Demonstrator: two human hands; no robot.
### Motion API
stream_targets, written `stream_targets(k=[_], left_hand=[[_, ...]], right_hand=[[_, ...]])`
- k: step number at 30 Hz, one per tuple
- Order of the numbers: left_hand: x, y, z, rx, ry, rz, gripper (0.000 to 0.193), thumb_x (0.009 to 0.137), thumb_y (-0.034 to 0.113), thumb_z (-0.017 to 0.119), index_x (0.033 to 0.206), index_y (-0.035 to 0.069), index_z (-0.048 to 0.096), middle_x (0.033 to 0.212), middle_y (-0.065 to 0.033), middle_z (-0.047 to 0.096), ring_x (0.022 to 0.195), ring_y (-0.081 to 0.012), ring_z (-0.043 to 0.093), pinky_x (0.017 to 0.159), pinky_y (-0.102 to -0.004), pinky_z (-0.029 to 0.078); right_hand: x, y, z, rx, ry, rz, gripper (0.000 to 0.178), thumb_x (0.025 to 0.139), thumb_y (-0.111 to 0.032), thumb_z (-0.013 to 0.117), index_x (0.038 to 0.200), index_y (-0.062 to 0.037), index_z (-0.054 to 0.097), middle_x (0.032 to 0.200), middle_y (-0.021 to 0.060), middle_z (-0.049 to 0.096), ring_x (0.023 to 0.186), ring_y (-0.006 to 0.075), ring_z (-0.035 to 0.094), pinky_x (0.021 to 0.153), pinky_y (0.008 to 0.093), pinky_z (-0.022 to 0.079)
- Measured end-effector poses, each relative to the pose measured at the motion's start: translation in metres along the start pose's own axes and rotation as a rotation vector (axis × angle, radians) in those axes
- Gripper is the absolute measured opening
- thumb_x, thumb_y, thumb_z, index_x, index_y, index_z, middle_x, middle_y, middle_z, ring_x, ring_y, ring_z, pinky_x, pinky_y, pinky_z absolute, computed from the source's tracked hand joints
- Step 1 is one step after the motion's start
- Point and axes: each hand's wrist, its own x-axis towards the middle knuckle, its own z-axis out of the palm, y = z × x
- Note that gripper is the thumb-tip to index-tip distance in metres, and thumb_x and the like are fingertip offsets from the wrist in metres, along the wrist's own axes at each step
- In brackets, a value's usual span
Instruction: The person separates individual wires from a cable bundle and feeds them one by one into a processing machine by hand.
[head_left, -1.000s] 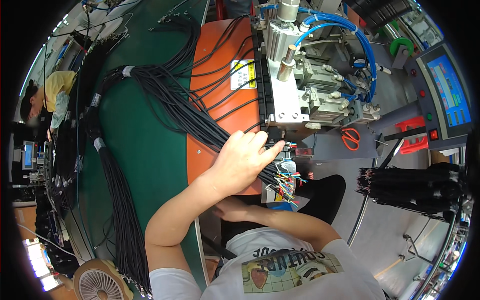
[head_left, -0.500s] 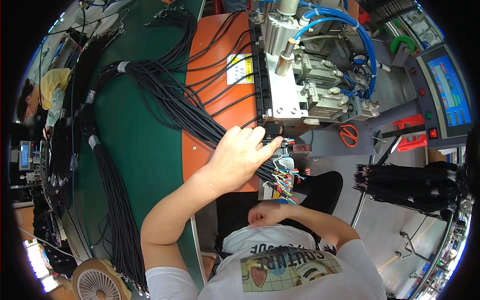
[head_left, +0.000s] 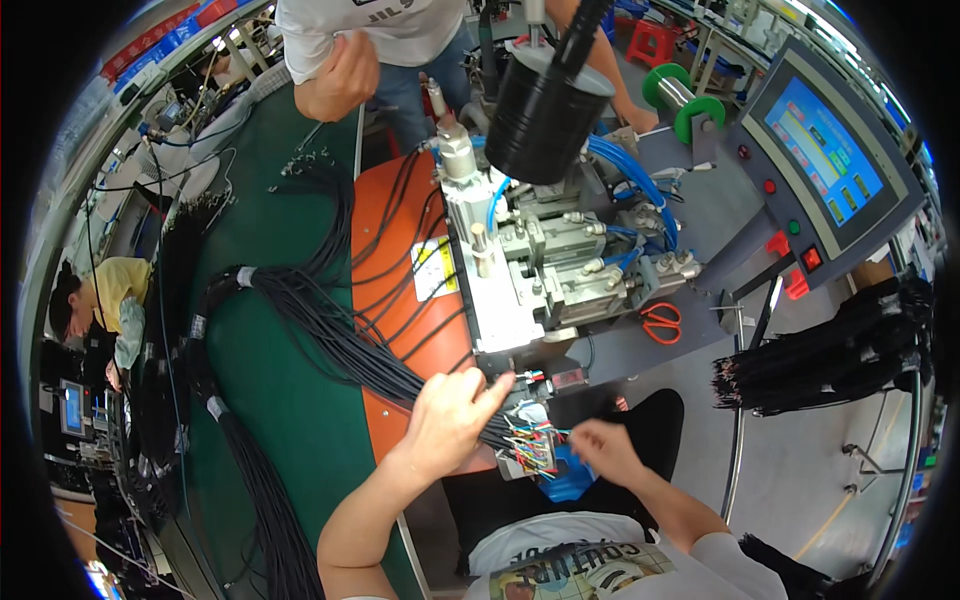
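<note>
Now my left hand [head_left: 452, 412] lies on the bundle of black cables [head_left: 340, 335], fingers closed over it where it runs off the orange plate [head_left: 385, 225], fingertips pointing toward the base of the grey metal machine [head_left: 545, 265]. Just past my fingertips the cables end in a fan of stripped coloured wires [head_left: 530, 445], thin and bright, red, yellow, green and white. A moment ago my right hand [head_left: 603, 450] lay low against my lap; it has come up and now sits just beside those wire ends, fingers curled. Whether they pinch a wire I cannot tell. My view has also tipped up, so more of the machine shows. To my mind both hands are now gathered at the cable end, ready for fine work there.

The cables are smooth, round and matt black, bound with pale bands, and they sweep away from my left hand across the green mat [head_left: 300, 440]. The plate under them is flat and glossy. Beyond my fingers the machine is blocky bare metal with blue hoses [head_left: 625, 170] looping over it and a black cylinder [head_left: 545, 105] above. Orange-handled scissors [head_left: 660, 322] lie past my right hand, and farther out on that side a rack holds more black cable ends [head_left: 830, 350] below a slanted touch screen [head_left: 822, 145]. Across the bench another person's hand [head_left: 345, 70] hangs closed
</note>
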Motion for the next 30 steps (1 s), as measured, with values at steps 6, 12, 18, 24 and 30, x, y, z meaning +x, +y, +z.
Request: stream_targets(k=[6, 12, 18, 24, 30], left_hand=[[0.008, 0.000, -0.006, -0.048, 0.118, -0.094, 0.034, 0.063, 0.000, 0.061, 0.097, 0.002, 0.057, 0.089, -0.0125, 0.054, 0.078, -0.0297, 0.057, 0.068, -0.0381, 0.043], [0.003, -0.013, 0.006, 0.001, 0.186, -0.039, 0.027, 0.063, 0.001, 0.062, 0.090, 0.003, 0.058, 0.085, -0.0101, 0.053, 0.078, -0.0283, 0.056, 0.067, -0.0369, 0.042], [0.001, -0.017, 0.009, 0.018, 0.196, -0.038, 0.026, 0.064, 0.001, 0.061, 0.090, 0.002, 0.060, 0.083, -0.0084, 0.054, 0.076, -0.0273, 0.056, 0.065, -0.0367, 0.042], [-0.001, -0.009, 0.011, 0.005, 0.237, -0.009, 0.032, 0.066, 0.004, 0.058, 0.097, -0.002, 0.060, 0.082, -0.0123, 0.054, 0.073, -0.0282, 0.055, 0.064, -0.0378, 0.041], [-0.002, 0.003, 0.003, 0.032, 0.109, -0.032, 0.042, 0.061, 0.007, 0.064, 0.103, -0.001, 0.061, 0.081, -0.0106, 0.054, 0.072, -0.0258, 0.055, 0.064, -0.0368, 0.041]], right_hand=[[0.055, -0.089, -0.016, 0.291, 0.057, -0.214, 0.021, 0.096, -0.017, 0.049, 0.105, 0.0002, 0.058, 0.084, 0.0055, 0.064, 0.066, 0.0064, 0.057, 0.055, 0.0191, 0.042], [0.091, -0.102, -0.004, 0.179, -0.013, -0.185, 0.018, 0.093, -0.019, 0.055, 0.100, -0.0024, 0.060, 0.080, 0.0021, 0.064, 0.062, 0.0053, 0.058, 0.051, 0.0173, 0.039], [0.098, -0.096, 0.000, 0.153, -0.022, -0.158, 0.017, 0.093, -0.020, 0.057, 0.089, -0.0036, 0.060, 0.070, 0.0002, 0.062, 0.055, 0.0036, 0.055, 0.045, 0.0165, 0.035], [0.093, -0.090, 0.005, 0.156, 0.043, -0.238, 0.017, 0.092, -0.018, 0.058, 0.084, -0.0036, 0.058, 0.063, 0.0000, 0.058, 0.051, 0.0062, 0.054, 0.046, 0.0220, 0.042], [0.083, -0.085, 0.006, 0.071, 0.049, -0.218, 0.015, 0.090, -0.016, 0.061, 0.085, -0.0010, 0.059, 0.064, 0.0009, 0.059, 0.054, 0.0048, 0.054, 0.048, 0.0213, 0.045]])
